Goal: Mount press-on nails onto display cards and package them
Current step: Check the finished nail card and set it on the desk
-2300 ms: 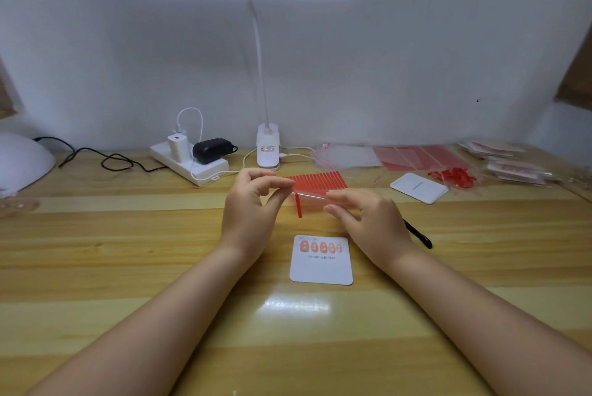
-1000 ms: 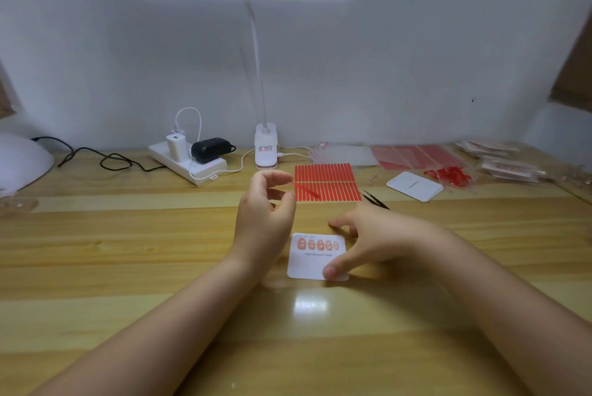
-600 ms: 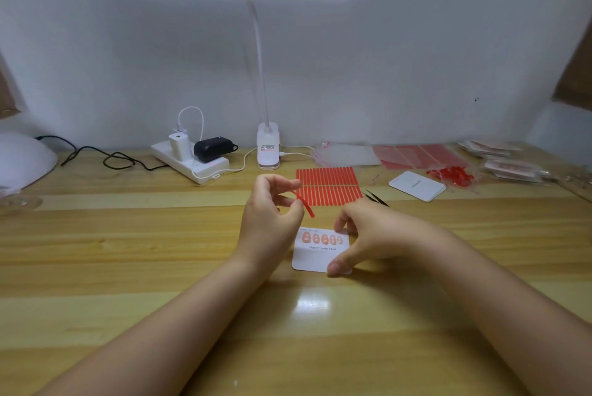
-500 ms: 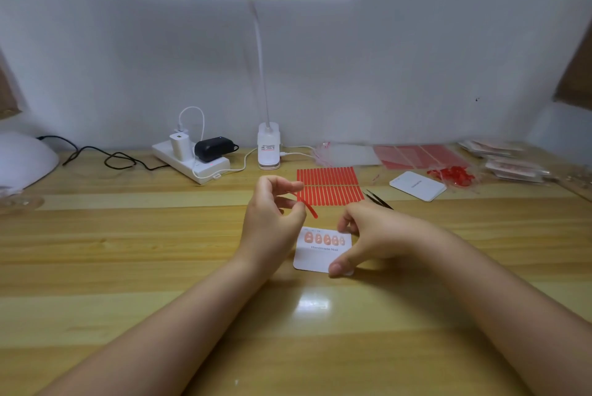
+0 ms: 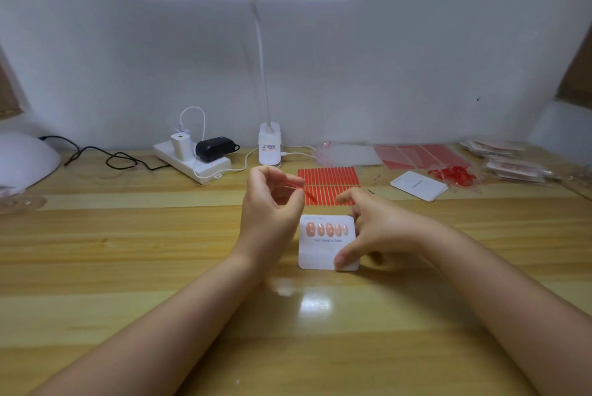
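Observation:
A white display card (image 5: 323, 254) lies flat on the wooden table, with a row of several pink press-on nails (image 5: 326, 229) along its top. My right hand (image 5: 381, 229) holds the card's right edge, thumb on the lower right corner and fingers at the upper right. My left hand (image 5: 270, 213) hovers just left of the card and pinches a thin red adhesive strip (image 5: 304, 191) between thumb and forefinger. Behind the card lies the sheet of red adhesive strips (image 5: 330, 182).
A desk lamp base (image 5: 270, 149) and a power strip (image 5: 192, 161) with chargers stand at the back. A blank card (image 5: 418, 185), a pile of red backing bits (image 5: 453, 173), clear bags (image 5: 349, 155), red sheets (image 5: 419, 156) and packed sets (image 5: 509, 165) lie at the right. A white dome (image 5: 22, 160) sits far left.
My right hand came down from the strip sheet onto the card and now holds its right edge. My left hand kept the peeled red strip and drew it toward the card.

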### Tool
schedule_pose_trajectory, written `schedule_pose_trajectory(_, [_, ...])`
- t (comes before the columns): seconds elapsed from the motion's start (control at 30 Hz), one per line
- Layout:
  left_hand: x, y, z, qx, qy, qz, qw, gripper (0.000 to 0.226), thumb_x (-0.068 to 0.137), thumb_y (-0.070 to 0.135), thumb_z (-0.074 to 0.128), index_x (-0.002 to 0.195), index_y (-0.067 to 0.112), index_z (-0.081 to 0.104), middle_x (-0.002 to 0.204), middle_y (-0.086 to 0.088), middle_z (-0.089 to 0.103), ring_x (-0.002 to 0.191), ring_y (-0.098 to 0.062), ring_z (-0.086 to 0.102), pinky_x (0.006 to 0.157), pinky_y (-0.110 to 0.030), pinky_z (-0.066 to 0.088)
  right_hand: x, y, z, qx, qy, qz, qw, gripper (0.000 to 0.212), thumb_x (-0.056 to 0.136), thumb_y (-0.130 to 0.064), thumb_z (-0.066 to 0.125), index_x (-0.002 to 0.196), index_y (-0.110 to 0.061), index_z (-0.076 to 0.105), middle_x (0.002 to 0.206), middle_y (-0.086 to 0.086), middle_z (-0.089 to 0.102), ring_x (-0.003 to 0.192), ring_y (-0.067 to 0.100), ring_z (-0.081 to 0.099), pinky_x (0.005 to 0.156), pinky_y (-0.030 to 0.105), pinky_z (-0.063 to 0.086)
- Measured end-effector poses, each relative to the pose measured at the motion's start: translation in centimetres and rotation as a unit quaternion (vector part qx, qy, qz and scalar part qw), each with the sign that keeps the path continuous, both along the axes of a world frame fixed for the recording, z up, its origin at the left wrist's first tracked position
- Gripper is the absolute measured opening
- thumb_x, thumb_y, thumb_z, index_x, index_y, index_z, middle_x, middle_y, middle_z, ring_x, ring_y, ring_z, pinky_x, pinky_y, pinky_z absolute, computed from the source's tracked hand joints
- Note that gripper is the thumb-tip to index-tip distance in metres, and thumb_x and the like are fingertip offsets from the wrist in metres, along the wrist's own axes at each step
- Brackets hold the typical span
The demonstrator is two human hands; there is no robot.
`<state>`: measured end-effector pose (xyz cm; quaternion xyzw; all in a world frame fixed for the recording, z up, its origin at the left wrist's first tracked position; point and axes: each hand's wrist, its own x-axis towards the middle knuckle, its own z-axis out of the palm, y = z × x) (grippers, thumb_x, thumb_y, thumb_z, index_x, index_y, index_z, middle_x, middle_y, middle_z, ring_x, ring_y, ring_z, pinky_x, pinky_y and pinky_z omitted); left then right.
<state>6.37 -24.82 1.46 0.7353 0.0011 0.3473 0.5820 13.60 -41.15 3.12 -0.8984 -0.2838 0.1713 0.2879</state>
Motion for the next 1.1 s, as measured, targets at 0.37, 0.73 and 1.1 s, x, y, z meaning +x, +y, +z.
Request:
schedule_pose_trajectory(0.37, [0.3, 0.5, 0.7, -0.021, -0.006, 0.0, 1.0, 0.036, 0.081, 0.0, 0.07, 0.096, 0.021, 0.045, 0.083, 0.001, 0.063, 0.074, -0.006, 0.062, 0.071, -0.02, 0.051, -0.4, 0.0, 0.9, 0.146, 0.066, -0.095, 0.982, 0.019, 0.077, -0.011, 0.074, 0.092, -0.013, 0.063, 0.064, -0.001, 0.066, 0.046, 0.006, 0.057, 0.042, 0.016, 0.041])
schedule_pose_trajectory(0.73, [-0.9, 0.4, 4.2, -0.083, -0.079, -0.071, 0.991, 0.033, 0.083, -0.001, 0.067, 0.095, 0.018, 0.044, 0.07, 0.002, 0.068, 0.065, -0.014, 0.068, 0.062, -0.019, 0.052, -2.1, 0.7, 4.7, 0.405, 0.262, -0.05, 0.874, 0.011, 0.086, 0.007, 0.054, 0.091, -0.002, 0.059, 0.062, 0.005, 0.066, 0.053, 0.011, 0.065, 0.042, 0.016, 0.042])
schedule_pose_trajectory(1.1, [-2.1, -0.2, 5.7, -0.006, -0.077, -0.068, 0.995, 0.034, 0.083, 0.001, 0.068, 0.094, 0.019, 0.042, 0.072, -0.001, 0.067, 0.052, -0.005, 0.059, 0.05, -0.016, 0.046, -2.8, -0.2, 6.1, 0.418, 0.246, -0.023, 0.874, 0.014, 0.086, 0.008, 0.057, 0.098, 0.001, 0.06, 0.08, 0.014, 0.073, 0.071, 0.02, 0.073, 0.052, 0.02, 0.054])
